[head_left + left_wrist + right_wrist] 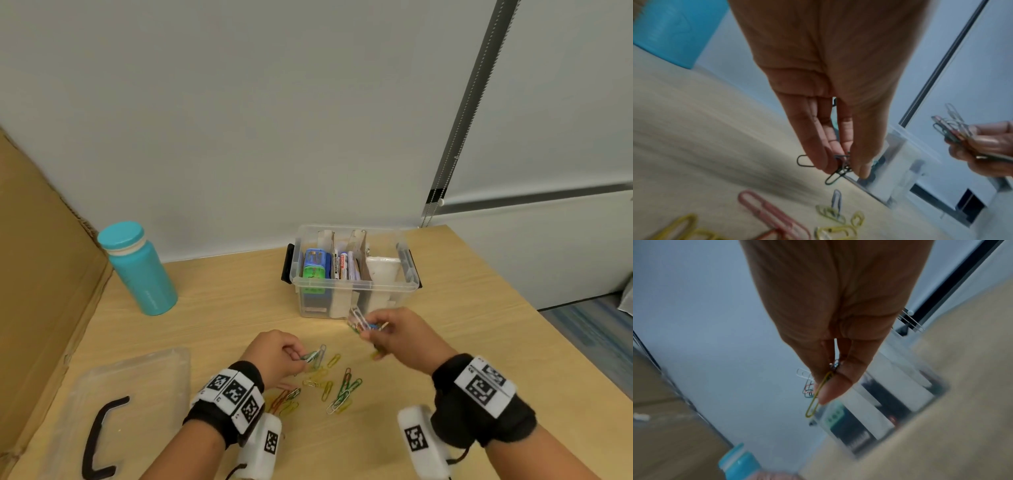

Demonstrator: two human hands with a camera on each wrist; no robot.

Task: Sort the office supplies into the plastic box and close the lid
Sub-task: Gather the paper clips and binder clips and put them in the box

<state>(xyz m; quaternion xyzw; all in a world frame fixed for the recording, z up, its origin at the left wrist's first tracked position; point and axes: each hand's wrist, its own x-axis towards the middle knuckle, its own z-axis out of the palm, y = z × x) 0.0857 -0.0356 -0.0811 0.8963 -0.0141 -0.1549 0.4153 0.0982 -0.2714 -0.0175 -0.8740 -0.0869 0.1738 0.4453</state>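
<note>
Several coloured paper clips (337,387) lie scattered on the wooden table between my hands. My left hand (277,356) pinches a few clips (840,168) just above the table. Raised in front of the box, my right hand (397,334) pinches a bunch of clips (361,323), with a yellow one (819,395) hanging down. The clear plastic box (356,286) stands open behind, split by cardboard dividers and holding a blue-green item, pens and white material. Its clear lid (113,404) with a black handle lies at the front left.
A teal bottle (140,270) stands at the back left of the table. A brown cardboard sheet (41,274) leans along the left side. The table's right edge (534,308) drops to carpeted floor. A wall runs close behind the box.
</note>
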